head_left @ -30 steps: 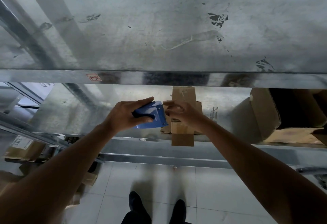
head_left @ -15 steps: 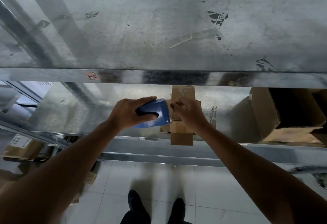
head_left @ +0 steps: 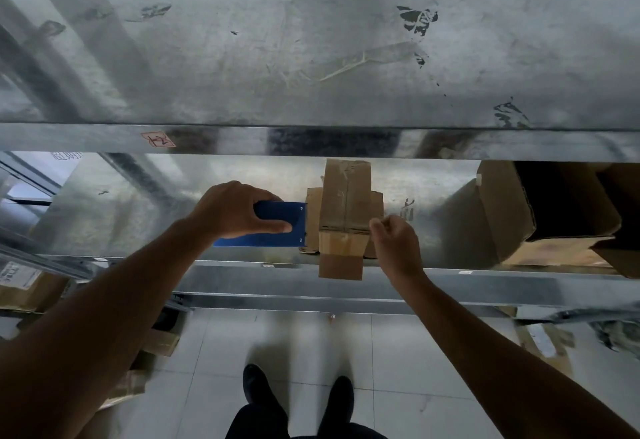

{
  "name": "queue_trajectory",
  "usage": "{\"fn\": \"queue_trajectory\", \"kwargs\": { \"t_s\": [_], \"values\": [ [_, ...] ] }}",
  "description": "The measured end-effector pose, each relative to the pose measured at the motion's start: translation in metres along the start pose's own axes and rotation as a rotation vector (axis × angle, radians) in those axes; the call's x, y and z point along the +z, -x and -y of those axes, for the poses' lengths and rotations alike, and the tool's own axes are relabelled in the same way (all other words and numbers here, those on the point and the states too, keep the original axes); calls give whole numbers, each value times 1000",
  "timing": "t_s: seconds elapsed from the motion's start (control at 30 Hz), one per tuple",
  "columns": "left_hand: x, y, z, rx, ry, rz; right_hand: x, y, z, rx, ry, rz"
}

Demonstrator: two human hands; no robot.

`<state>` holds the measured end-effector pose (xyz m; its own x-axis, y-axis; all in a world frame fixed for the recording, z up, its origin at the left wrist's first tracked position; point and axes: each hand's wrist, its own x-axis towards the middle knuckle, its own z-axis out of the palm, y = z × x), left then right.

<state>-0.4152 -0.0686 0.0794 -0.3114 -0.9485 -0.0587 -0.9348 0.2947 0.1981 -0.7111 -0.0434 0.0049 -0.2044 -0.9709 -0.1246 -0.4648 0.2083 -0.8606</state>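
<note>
My left hand (head_left: 235,211) grips a flat blue box (head_left: 277,230) from above, holding it level on the lower metal shelf (head_left: 104,223). The blue box lies just left of a small brown cardboard box (head_left: 344,203) with its flaps open, one flap hanging over the shelf's front edge. My right hand (head_left: 394,241) hovers just right of the cardboard box with fingers curled and thumb against the fingertips; whether it pinches something small I cannot tell.
A large open cardboard box (head_left: 540,210) lies on its side at the right of the same shelf. An upper metal shelf (head_left: 311,57) spans the top. More cartons (head_left: 24,286) sit lower left. My shoes (head_left: 298,393) stand on the tiled floor.
The blue box has turned from tilted to level and settled left of the cardboard box. My right hand has left the blue box and moved to the right side of the cardboard box.
</note>
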Motion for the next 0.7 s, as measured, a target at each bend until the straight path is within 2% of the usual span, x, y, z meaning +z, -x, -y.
{"fn": "queue_trajectory", "kwargs": {
  "t_s": [0.2, 0.3, 0.47, 0.63, 0.7],
  "values": [
    [11, -4, 1, -2, 2, 51, 6, 4, -8, 56, -20, 13],
    [12, -4, 2, -1, -17, 65, 11, 4, -16, -13, 5, 24],
    [14, -3, 0, -9, -11, 70, 9, 3, -21, -242, 369, -40],
    [16, -2, -1, -20, 12, 72, 13, -1, -20, -225, 481, -16],
    [19, -1, -1, -26, 9, 75, 14, -1, -27, -226, 609, 90]
  ]
}}
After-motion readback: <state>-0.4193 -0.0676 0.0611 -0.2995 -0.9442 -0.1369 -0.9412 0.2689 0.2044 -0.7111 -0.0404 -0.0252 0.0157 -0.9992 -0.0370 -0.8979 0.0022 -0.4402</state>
